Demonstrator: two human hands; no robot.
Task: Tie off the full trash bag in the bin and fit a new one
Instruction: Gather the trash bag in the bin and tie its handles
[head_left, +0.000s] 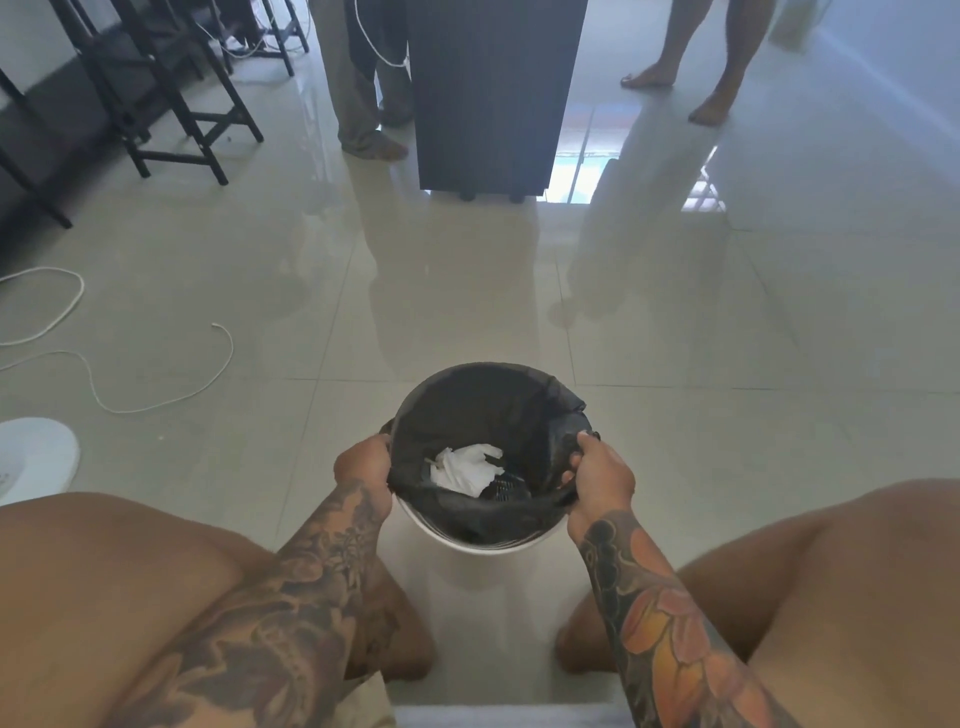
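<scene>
Both hands, left hand (363, 475) and right hand (600, 475), fingers curled around black trash bag (478, 410) edge at opposite bin (467, 543) sides.

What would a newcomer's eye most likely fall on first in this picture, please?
Probably the white bin low in the middle of the tiled floor, lined with a black trash bag with crumpled white paper inside. The left hand and right hand grip the bag's edge on either side. Beyond stands a dark cabinet.
</scene>
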